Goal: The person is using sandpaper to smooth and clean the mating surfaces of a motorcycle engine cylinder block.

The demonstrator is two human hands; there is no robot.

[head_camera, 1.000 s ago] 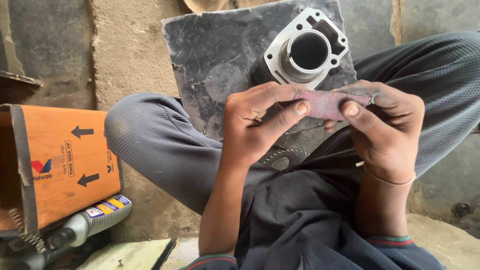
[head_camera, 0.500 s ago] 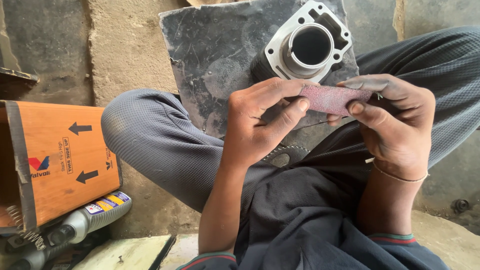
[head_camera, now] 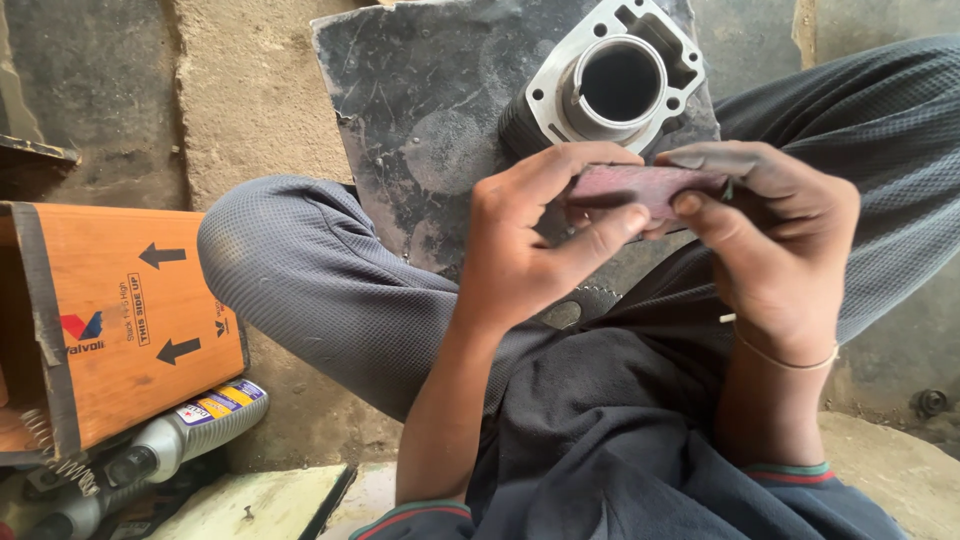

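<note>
Head view: You sit cross-legged on a concrete floor (head_camera: pixel 270 90), both hands raised over your lap, working a strip of reddish sandpaper (head_camera: pixel 640 186) between them. Your left hand (head_camera: pixel 530 250) pinches the strip's near end, thumb pressed along its lower edge and fingers curled over the top. Your right hand (head_camera: pixel 780 250) grips the other end, thumb on the front face and fingers folded behind, so the strip runs level from one hand to the other. A thin band circles your right wrist.

Just beyond the sandpaper, a grey metal cylinder block (head_camera: pixel 610 85) rests on a dark, scratched slab (head_camera: pixel 420 130), its round bore facing up toward you and its flat flange tilted slightly. The sandpaper hovers in front of the block's near edge; whether it touches the block cannot be told. Your left knee (head_camera: pixel 290 260), in grey trousers, lies left of the slab.

Well to the left of the block, an orange cardboard box (head_camera: pixel 120 320) lies on its side with black arrows on its face. Below the box, a grey bottle (head_camera: pixel 190 425) lies flat, with a coiled spring (head_camera: pixel 50 450) just beside it.
</note>
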